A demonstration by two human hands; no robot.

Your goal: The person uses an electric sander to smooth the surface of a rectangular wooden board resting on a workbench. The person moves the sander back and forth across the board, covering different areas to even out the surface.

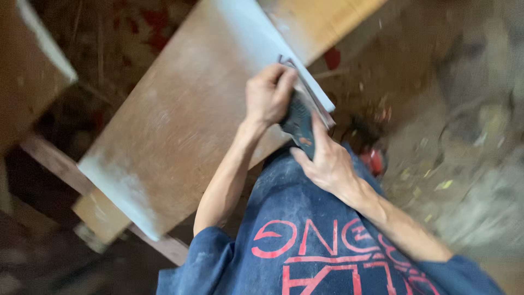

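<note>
Both hands hold a dark hand-held power tool (298, 121) pressed to the near edge of a brown wooden board (185, 120). My left hand (267, 95) is wrapped over the tool's front end, on the board's white edge strip (305, 76). Its rear handle is gripped by my right hand (327, 161), close to my blue shirt (305, 229). The picture is motion-blurred, so the tool's details are unclear.
The board lies across a wooden frame (65, 164) with a paler board (316, 22) beyond it. Another board corner (38, 60) sits at upper left. The dusty floor (447, 136) at right is littered with chips and a red object (375, 161).
</note>
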